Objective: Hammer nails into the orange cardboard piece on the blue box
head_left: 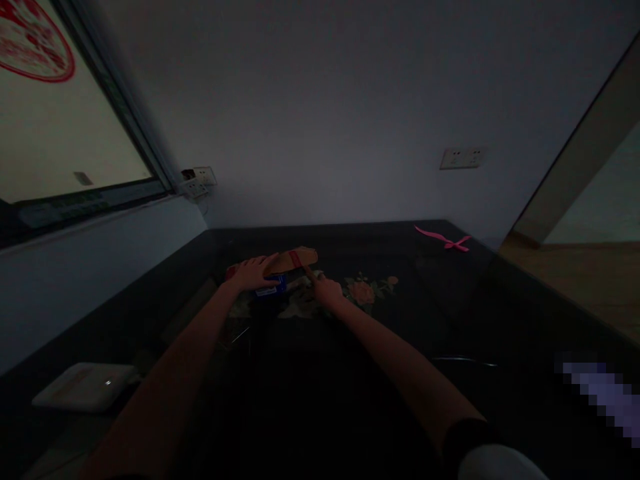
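A small box with a tan top and a blue side [271, 287] lies on the dark table. A red band [295, 259] crosses its top near the right end. My left hand [254, 272] is laid over the left part of the box, fingers across the top and thumb down by the blue side, gripping it. From the right, my right hand [326, 291] reaches in with the index finger stretched out to the box's near edge by the red band. Its other fingers are curled, and nothing shows in them. Dim light hides finer detail.
The glossy dark table [400, 427] has a printed rose [361, 292]. A pink ribbon [450, 243] lies at the far right, a white flat object [84, 387] at the near left. Wall sockets [461, 158] sit above the table. A blurred purple patch [607, 397] is at the right edge.
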`<move>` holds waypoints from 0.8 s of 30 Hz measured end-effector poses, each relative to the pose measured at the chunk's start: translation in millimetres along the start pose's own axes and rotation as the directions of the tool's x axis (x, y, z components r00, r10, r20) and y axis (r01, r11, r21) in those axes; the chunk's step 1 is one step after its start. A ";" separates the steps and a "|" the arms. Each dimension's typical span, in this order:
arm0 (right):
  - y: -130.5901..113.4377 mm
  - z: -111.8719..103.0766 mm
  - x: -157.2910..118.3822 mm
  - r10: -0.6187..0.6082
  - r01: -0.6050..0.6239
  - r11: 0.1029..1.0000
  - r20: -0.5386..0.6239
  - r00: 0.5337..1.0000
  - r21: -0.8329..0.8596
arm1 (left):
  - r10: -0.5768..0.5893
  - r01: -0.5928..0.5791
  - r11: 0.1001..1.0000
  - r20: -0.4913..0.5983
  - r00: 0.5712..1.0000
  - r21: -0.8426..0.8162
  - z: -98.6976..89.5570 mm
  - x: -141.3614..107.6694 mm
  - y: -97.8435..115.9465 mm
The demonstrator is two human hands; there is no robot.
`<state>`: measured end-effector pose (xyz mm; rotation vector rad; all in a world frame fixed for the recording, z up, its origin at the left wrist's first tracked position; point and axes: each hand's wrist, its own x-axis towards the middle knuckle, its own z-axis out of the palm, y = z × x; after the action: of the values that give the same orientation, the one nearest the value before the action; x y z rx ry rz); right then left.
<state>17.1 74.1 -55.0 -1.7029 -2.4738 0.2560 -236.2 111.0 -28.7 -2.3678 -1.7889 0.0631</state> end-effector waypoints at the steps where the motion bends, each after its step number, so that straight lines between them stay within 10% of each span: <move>1: 3.0 0.0 -5.7 -0.003 0.003 1.000 0.013 1.000 -0.011 | 0.000 0.000 1.000 -0.001 1.000 0.001 0.0 0.1 0.0; 24: 132.5 -17.6 -271.0 0.246 -0.225 0.940 0.054 0.968 -0.256 | -0.046 0.048 0.999 0.071 0.996 -0.016 -12.6 4.4 18.4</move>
<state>238.0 -131.6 -68.0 -2.1366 -2.4451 0.0413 -215.7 109.0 -19.0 -2.3626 -1.8836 0.1269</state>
